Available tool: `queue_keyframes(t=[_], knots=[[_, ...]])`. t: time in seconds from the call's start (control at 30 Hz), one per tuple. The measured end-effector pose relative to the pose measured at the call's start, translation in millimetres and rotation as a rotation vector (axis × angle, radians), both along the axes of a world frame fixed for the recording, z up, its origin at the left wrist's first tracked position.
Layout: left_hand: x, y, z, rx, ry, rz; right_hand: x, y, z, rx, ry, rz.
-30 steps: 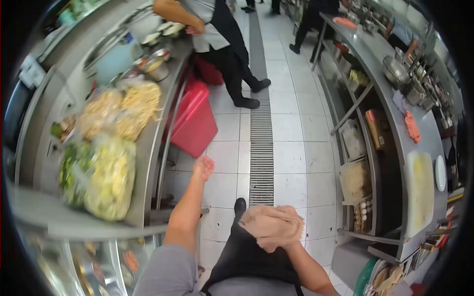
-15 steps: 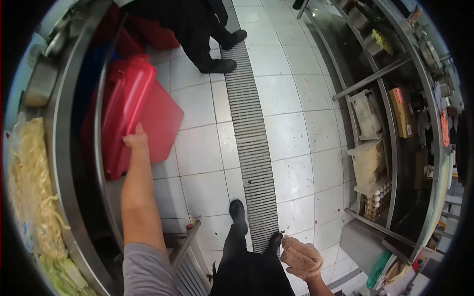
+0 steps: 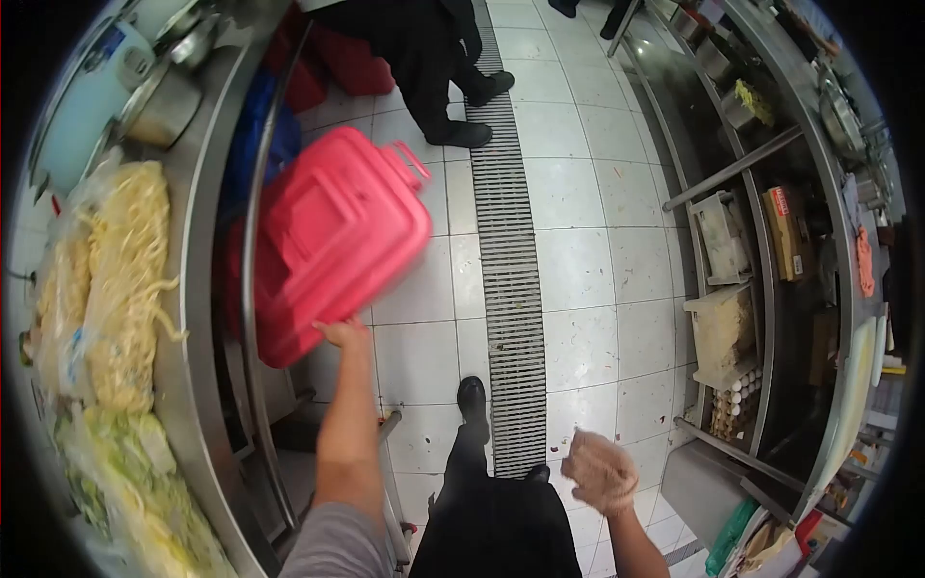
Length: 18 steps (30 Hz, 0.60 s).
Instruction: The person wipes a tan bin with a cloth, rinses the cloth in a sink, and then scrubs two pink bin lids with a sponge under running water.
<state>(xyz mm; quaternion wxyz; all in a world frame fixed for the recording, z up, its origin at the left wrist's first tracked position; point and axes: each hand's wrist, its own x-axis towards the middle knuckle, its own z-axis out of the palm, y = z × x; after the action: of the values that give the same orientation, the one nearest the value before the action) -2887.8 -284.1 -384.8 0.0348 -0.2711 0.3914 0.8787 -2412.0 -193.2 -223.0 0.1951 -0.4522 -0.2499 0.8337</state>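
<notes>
A large red plastic bin with a lid and a side handle leans out from under the steel counter on the left, its lid tilted up toward me. At the lid's near lower edge, my left hand is closed on the bin, fingertips on the rim. My right hand hangs low on the right, closed on a bunched, pinkish-brown cloth that covers most of its fingers.
Noodles in plastic bags lie on the left steel counter. A floor drain grate runs along the white tiles. Ahead stands a person in dark trousers. Steel shelving on the right holds an egg tray.
The red bin has tipped and turned, bringing its lid into fuller view. My left hand has shifted down and right with its edge. More of the left counter shows.
</notes>
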Motion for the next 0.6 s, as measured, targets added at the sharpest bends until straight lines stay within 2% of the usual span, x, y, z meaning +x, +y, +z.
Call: queue_keyframes(t=[0.03,0.07,0.23,0.3,0.33,0.4,0.43,0.5,0.53,0.57,0.6], knots=[[32.1,-3.0,8.4,0.003,-0.003,0.003,-1.2,3.5,3.5,-0.001,0.160,-0.048],[60.7,-9.2,15.9,0.019,-0.069,0.005,-4.0,9.5,4.1,0.072,0.372,0.005],[175.7,-58.1,17.1,-0.008,-0.227,-0.079,32.9,20.5,-8.9,0.367,0.291,0.040],[217.6,-65.7,27.5,-0.201,-0.339,-0.143,65.1,17.3,-22.2,0.519,0.246,0.025],[245.3,-76.6,26.5,-0.207,-0.335,-0.168,85.5,12.8,-28.6,0.521,0.241,-0.001],[314.6,-108.6,13.0,-0.213,-0.284,-0.282,136.1,3.6,-38.1,1.179,-0.299,0.186],[345.3,-110.4,27.8,-0.253,-0.291,-0.341,156.4,-3.4,-39.4,1.180,-0.316,0.141],[404.8,-129.1,38.5,-0.322,-0.292,-0.458,189.1,-27.7,-50.3,0.805,-0.468,0.288],[424.7,-139.5,32.5,-0.340,-0.277,-0.517,224.2,-57.9,-136.0,0.812,-0.463,0.233],[446.2,-145.1,35.4,-0.370,-0.296,-0.540,250.5,-58.4,-215.0,0.711,-0.512,0.663],[470.6,-152.5,35.7,-0.405,-0.322,-0.569,243.7,-95.6,-139.2,1.412,-0.781,0.359]])
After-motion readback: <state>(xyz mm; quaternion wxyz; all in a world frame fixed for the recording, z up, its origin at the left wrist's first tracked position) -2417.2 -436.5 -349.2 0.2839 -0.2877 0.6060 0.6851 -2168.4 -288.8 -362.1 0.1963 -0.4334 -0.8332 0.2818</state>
